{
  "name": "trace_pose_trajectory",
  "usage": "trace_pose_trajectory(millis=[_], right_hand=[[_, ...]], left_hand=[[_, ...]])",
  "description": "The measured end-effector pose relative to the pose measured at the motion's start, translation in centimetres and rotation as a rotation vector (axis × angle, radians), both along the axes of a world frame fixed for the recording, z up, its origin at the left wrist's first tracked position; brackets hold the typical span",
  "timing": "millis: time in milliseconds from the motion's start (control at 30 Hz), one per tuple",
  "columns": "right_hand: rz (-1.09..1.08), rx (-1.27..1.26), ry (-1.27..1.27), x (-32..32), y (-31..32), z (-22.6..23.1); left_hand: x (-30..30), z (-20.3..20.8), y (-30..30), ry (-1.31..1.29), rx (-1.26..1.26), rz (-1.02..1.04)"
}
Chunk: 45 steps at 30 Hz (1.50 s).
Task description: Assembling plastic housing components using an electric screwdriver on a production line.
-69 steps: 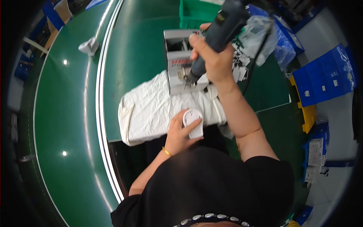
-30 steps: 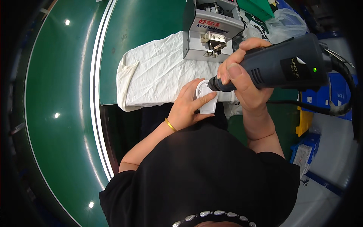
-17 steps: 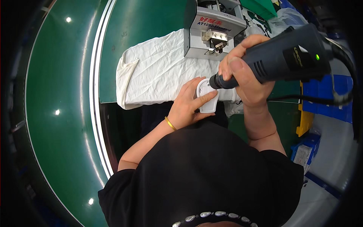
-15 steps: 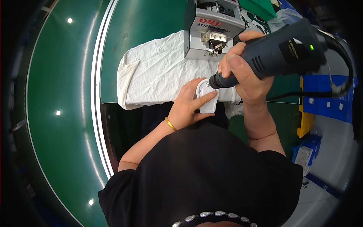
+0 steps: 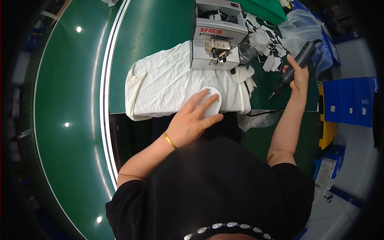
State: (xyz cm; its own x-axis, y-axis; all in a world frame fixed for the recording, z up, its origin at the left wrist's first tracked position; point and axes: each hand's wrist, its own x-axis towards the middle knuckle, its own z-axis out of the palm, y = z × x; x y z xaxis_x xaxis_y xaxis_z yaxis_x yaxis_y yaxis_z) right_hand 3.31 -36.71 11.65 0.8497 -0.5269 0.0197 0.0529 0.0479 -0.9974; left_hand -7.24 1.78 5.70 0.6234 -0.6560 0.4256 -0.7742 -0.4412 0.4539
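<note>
My left hand (image 5: pixel 190 123) rests on a white plastic housing (image 5: pixel 215 105) with a rounded top, its fingers spread over and around the piece at the cloth's front edge. A screw hole shows near the rounded end; part of the housing is hidden under the fingers. Off to the right, my right hand (image 5: pixel 299 78) is wrapped around a dark electric screwdriver (image 5: pixel 305 55), thumb raised along its side. The tool's bit points down toward the green bench and touches nothing. Under the housing lies a white cloth (image 5: pixel 164 76).
A grey screw feeder machine (image 5: pixel 218 34) stands behind the cloth. To its right are a clear round container (image 5: pixel 247 52), scattered white pieces (image 5: pixel 272 63), a green bin (image 5: pixel 266 10) and a clear plastic bag (image 5: pixel 300 28). Blue bins (image 5: pixel 350 102) stand at the far right.
The screwdriver has left the housing and moved away to the far right in my right hand. My left hand has shifted slightly left and lies flatter over the housing.
</note>
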Motion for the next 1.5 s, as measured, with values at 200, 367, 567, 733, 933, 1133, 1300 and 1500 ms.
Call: trace_pose_trajectory(millis=[200, 367, 567, 733, 933, 1133, 1300, 1500], right_hand=[[-0.17, -0.191, 0.22, 1.9, -6.4, -5.7], [-0.127, -0.365, 0.248, 3.1, -7.0, -7.8], [-0.118, -0.45, 0.234, 3.1, -9.0, -9.8], [-0.128, -0.364, 0.061, 3.8, -11.1, -12.5], [-0.094, -0.245, 0.081, 2.1, -9.7, -11.3], [-0.272, -0.622, -0.062, 0.6, -6.2, -8.4], [-0.049, -0.693, -0.242, -1.9, 5.4, -3.8], [0.265, -0.553, -0.382, -2.9, 10.5, -3.7]], left_hand=[[1.8, 1.2, 2.3, -0.003, -0.019, 0.097], [2.5, -0.5, 6.2, 0.248, -0.343, 0.466], [7.2, -0.2, 17.0, 0.137, -0.453, 1.114], [9.8, -5.0, 27.5, 0.027, -0.27, 1.5], [9.8, -6.7, 29.3, -0.002, -0.159, 1.534], [5.6, -6.0, 30.4, 0.191, -0.159, 1.566], [-4.7, -4.6, 35.9, 0.21, 0.013, 1.809], [-31.8, 1.5, 43.0, 0.472, 0.558, 2.662]])
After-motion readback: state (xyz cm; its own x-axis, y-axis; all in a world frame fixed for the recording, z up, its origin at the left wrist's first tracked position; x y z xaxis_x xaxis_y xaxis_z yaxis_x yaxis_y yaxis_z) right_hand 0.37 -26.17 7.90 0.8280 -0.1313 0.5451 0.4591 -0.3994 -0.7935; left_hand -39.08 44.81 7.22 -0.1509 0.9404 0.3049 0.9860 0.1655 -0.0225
